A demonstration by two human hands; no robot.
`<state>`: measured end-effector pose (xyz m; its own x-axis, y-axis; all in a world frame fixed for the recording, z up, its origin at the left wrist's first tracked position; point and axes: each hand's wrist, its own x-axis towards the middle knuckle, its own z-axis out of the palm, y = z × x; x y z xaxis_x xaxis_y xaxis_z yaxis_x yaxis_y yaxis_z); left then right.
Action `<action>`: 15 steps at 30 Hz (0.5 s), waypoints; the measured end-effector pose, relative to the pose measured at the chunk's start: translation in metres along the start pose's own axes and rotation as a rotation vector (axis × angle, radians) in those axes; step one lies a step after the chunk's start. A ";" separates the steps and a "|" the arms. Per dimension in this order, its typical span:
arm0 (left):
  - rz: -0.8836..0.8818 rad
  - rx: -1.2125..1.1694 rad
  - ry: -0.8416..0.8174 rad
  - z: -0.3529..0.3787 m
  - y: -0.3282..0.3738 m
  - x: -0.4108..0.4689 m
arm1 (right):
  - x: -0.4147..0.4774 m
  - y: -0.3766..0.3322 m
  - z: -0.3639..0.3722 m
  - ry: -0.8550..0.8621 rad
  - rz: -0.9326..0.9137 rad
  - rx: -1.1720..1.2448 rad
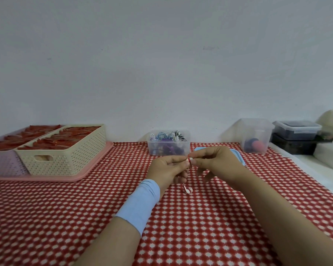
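Observation:
Both my hands meet above the middle of the red-and-white patterned tablecloth [181, 227]. My left hand [168, 168], with a light blue band on its wrist, grips a thin red-and-white earphone cord. My right hand [217, 164] pinches the same cord at its top [189, 160], thumb and forefinger together. Below the hands the cord hangs down, and the red-and-white earbuds [187, 190] dangle at the cloth. How the cord runs inside the left palm is hidden.
A clear tub [168, 148] of coloured cords stands behind the hands, a blue lid [240, 160] beside it. Cream [65, 160] and lilac baskets holding red packets sit on a pink tray [46, 178] at left. More clear and dark containers [296, 131] stand at right.

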<state>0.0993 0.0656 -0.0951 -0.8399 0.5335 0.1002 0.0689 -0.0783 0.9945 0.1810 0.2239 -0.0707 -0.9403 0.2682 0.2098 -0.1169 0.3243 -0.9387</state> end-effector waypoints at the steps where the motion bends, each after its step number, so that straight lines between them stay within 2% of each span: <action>1: -0.004 0.009 0.003 0.000 0.000 0.000 | 0.000 0.000 0.000 -0.008 -0.009 -0.013; 15: -0.024 0.066 -0.014 0.000 0.001 0.000 | 0.002 0.003 -0.001 0.007 -0.057 -0.079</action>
<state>0.0989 0.0658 -0.0945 -0.8340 0.5464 0.0767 0.0850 -0.0101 0.9963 0.1791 0.2265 -0.0729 -0.9303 0.2537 0.2649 -0.1445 0.4101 -0.9005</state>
